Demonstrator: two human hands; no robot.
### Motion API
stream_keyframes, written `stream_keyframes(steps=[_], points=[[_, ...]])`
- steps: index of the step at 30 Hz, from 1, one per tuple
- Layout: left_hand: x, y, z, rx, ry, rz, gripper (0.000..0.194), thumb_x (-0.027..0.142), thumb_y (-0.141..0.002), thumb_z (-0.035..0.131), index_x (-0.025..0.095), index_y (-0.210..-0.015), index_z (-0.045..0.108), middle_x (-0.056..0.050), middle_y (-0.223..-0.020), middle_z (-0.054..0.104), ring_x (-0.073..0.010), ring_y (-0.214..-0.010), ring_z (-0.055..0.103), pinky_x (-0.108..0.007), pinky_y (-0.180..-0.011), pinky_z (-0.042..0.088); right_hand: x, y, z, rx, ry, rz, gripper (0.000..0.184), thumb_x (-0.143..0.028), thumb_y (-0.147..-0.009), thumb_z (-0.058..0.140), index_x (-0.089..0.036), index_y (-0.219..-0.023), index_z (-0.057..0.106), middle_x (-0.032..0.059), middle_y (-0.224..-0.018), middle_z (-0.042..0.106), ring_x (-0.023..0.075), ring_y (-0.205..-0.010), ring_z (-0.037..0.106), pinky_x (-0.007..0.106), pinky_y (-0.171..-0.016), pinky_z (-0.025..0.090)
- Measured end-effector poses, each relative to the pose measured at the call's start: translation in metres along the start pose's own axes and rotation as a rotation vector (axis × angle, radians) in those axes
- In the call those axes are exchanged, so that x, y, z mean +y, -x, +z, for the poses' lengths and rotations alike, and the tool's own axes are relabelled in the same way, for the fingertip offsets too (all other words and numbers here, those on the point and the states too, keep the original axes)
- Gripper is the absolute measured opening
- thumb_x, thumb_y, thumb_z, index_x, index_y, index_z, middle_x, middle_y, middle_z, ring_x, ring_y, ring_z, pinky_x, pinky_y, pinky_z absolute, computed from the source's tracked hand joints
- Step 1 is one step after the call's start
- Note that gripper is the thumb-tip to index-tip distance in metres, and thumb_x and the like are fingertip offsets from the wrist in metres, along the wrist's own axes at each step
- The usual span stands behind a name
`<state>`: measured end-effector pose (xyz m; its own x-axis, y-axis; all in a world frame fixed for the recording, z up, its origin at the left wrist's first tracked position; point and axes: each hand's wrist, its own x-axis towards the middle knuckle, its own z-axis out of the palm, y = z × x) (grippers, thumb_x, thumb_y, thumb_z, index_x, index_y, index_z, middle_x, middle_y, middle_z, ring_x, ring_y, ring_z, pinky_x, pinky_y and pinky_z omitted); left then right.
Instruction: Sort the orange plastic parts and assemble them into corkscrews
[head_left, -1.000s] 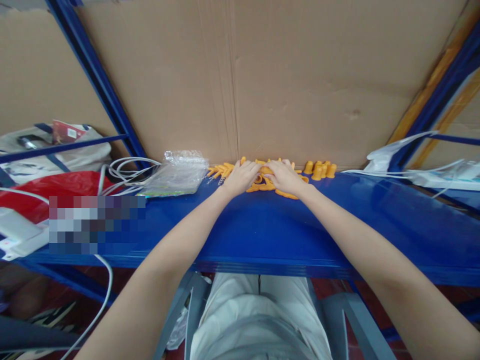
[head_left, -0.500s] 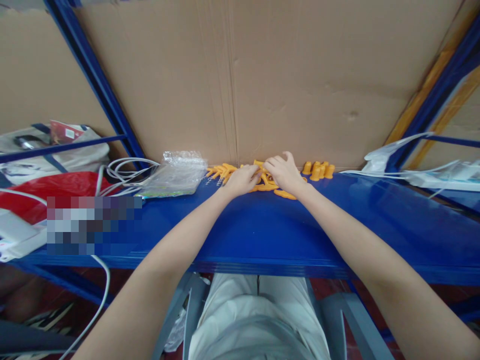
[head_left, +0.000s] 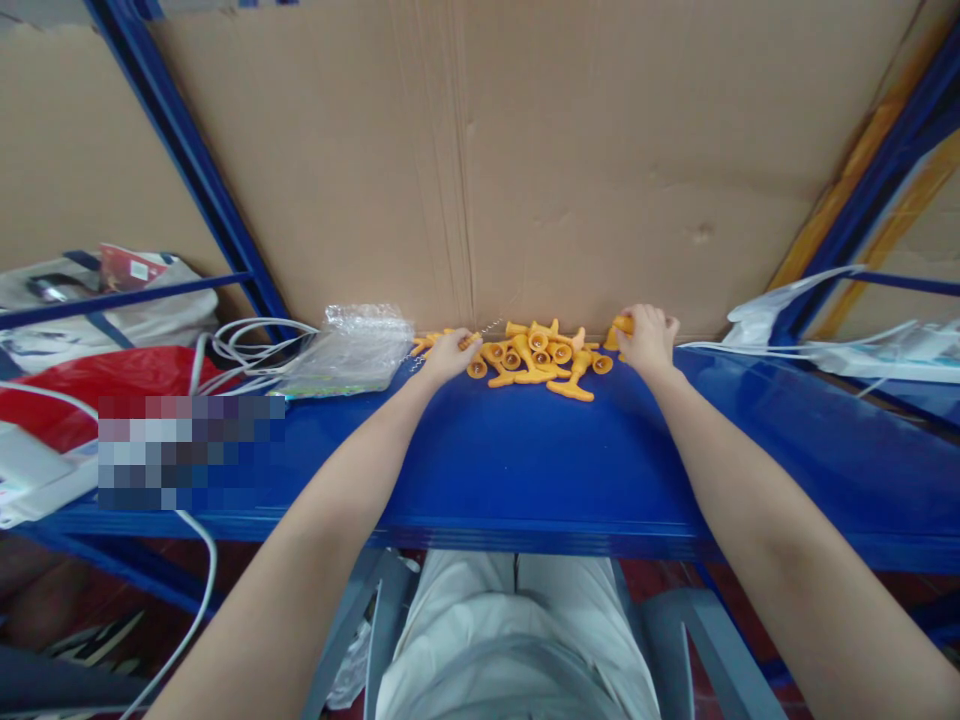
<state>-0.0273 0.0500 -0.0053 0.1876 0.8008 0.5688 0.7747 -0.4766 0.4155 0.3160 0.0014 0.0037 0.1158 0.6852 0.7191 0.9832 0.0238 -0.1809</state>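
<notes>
My left hand (head_left: 448,356) is closed around a corkscrew (head_left: 470,341) with a yellow handle; its metal spiral points up and right. Under and behind that hand lie more yellow corkscrews (head_left: 424,343), partly covered. A pile of yellow T-handled pieces with hollow bell-shaped ends (head_left: 532,350) lies between my hands. At the right of the pile, my right hand (head_left: 649,338) closes its fingers on a yellow sleeve (head_left: 623,324). The other yellow sleeves there are mostly hidden by this hand.
Clear plastic bags (head_left: 352,350) and white cables (head_left: 259,335) lie left on the blue table (head_left: 525,470). A cardboard wall (head_left: 555,180) stands behind. A power strip (head_left: 892,355) sits at the far right, a red bag (head_left: 67,390) at the far left.
My hands have parted. The right has moved right from the pile to the yellow sleeves, and the left has shifted left, with a corkscrew now showing in it. The pile is uncovered.
</notes>
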Motion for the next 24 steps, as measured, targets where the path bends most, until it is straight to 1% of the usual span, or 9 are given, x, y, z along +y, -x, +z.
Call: stream_keyframes(steps=[2, 4, 6, 8, 10, 12, 16, 20, 24], points=[[-0.010, -0.001, -0.002, 0.064, -0.082, -0.012, 0.019, 0.031, -0.092, 0.052, 0.020, -0.080, 0.062, -0.008, -0.085, 0.072, -0.0239, -0.086, 0.067, -0.038, -0.080, 0.054, 0.021, 0.004, 0.005, -0.020, -0.010, 0.165, 0.030, -0.027, -0.086, 0.052, -0.018, -0.112, 0.065, 0.0190, -0.120, 0.065, 0.0375, -0.118, 0.055, 0.057, -0.096, 0.041], [-0.013, 0.000, -0.006, 0.160, -0.175, -0.047, 0.019, 0.029, -0.094, 0.049, 0.020, -0.083, 0.062, -0.013, -0.097, 0.071, -0.0290, -0.098, 0.066, -0.047, -0.086, 0.054, 0.038, 0.007, 0.010, -0.065, -0.035, 0.298, 0.031, -0.031, -0.084, 0.058, -0.018, -0.110, 0.069, 0.0186, -0.122, 0.065, 0.0368, -0.118, 0.057, 0.051, -0.095, 0.046], [-0.011, 0.002, -0.011, 0.223, -0.249, -0.100, 0.021, 0.028, -0.097, 0.046, 0.020, -0.088, 0.063, -0.017, -0.108, 0.067, -0.0335, -0.110, 0.063, -0.055, -0.091, 0.051, 0.051, 0.008, 0.015, -0.120, -0.108, 0.419, 0.033, -0.031, -0.082, 0.062, -0.017, -0.111, 0.070, 0.0170, -0.115, 0.069, 0.0338, -0.110, 0.063, 0.045, -0.092, 0.049], [-0.006, 0.004, -0.016, 0.224, -0.284, -0.139, 0.022, 0.030, -0.099, 0.044, 0.020, -0.094, 0.063, -0.018, -0.114, 0.064, -0.0351, -0.115, 0.061, -0.058, -0.094, 0.049, 0.058, 0.007, 0.020, -0.137, -0.180, 0.486, 0.034, -0.030, -0.081, 0.064, -0.017, -0.112, 0.071, 0.0150, -0.106, 0.073, 0.0318, -0.103, 0.067, 0.042, -0.089, 0.051], [0.000, 0.006, -0.019, 0.211, -0.290, -0.135, 0.020, 0.028, -0.099, 0.045, 0.020, -0.099, 0.064, -0.016, -0.114, 0.063, -0.0340, -0.116, 0.061, -0.056, -0.095, 0.049, 0.061, 0.005, 0.024, -0.113, -0.220, 0.510, 0.033, -0.031, -0.079, 0.065, -0.019, -0.109, 0.072, 0.0136, -0.102, 0.074, 0.0317, -0.101, 0.069, 0.042, -0.086, 0.052], [0.005, 0.007, -0.020, 0.210, -0.281, -0.099, 0.019, 0.022, -0.096, 0.047, 0.022, -0.104, 0.064, -0.014, -0.111, 0.065, -0.0317, -0.113, 0.063, -0.053, -0.094, 0.048, 0.062, 0.004, 0.026, -0.083, -0.229, 0.529, 0.030, -0.033, -0.078, 0.066, -0.021, -0.105, 0.073, 0.0129, -0.100, 0.074, 0.0323, -0.101, 0.069, 0.043, -0.085, 0.052], [0.010, 0.009, -0.017, 0.157, -0.286, -0.030, 0.027, 0.016, -0.092, 0.046, 0.022, -0.110, 0.065, -0.011, -0.101, 0.074, -0.0290, -0.104, 0.067, -0.048, -0.093, 0.046, 0.062, 0.003, 0.026, -0.084, -0.202, 0.550, 0.023, -0.037, -0.076, 0.068, -0.023, -0.093, 0.074, 0.0116, -0.094, 0.074, 0.0325, -0.100, 0.069, 0.042, -0.081, 0.052], [0.014, 0.011, -0.014, 0.072, -0.360, 0.052, 0.035, 0.013, -0.089, 0.043, 0.020, -0.113, 0.066, -0.011, -0.099, 0.078, -0.0293, -0.100, 0.070, -0.048, -0.096, 0.042, 0.054, 0.001, 0.021, -0.108, -0.235, 0.512, 0.018, -0.036, -0.076, 0.068, -0.022, -0.085, 0.072, 0.0097, -0.085, 0.072, 0.0309, -0.092, 0.068, 0.039, -0.078, 0.052], [0.018, 0.013, -0.013, 0.045, -0.409, 0.125, 0.035, 0.011, -0.087, 0.042, 0.019, -0.111, 0.067, -0.013, -0.104, 0.078, -0.0296, -0.102, 0.070, -0.049, -0.098, 0.040, 0.038, -0.003, 0.020, -0.184, -0.276, 0.430, 0.011, -0.030, -0.079, 0.068, -0.019, -0.080, 0.068, 0.0093, -0.083, 0.068, 0.0248, -0.087, 0.065, 0.033, -0.077, 0.049]])
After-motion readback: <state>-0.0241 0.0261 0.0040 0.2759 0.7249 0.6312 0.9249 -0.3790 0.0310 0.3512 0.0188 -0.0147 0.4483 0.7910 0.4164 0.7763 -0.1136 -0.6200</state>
